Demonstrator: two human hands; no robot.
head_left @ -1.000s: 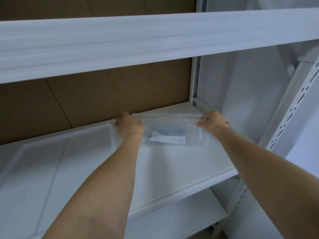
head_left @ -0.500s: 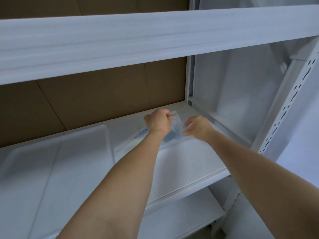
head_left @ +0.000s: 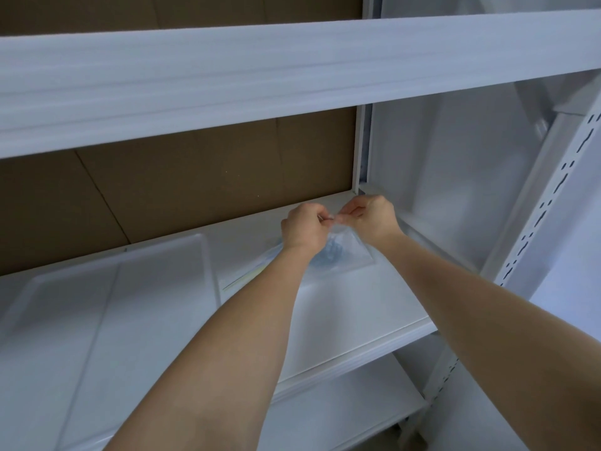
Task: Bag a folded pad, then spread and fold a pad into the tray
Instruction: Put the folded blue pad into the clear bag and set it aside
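Note:
A clear plastic bag with a bluish folded pad inside rests on the white shelf, toward the back right. My left hand and my right hand meet over the bag's top edge, fingertips almost touching, each pinching that edge. My left forearm hides the bag's left part. A white tray lies on the shelf to the left of the bag, and nothing shows inside it.
The upper shelf's white front beam crosses the view above my hands. Brown cardboard backs the shelf. A white perforated upright stands at the right, and a lower shelf shows beneath.
A second ago my hands held the bag stretched wide at its two ends. They have come together at the top edge near the bag's right end, and the bag now lies bunched under them.

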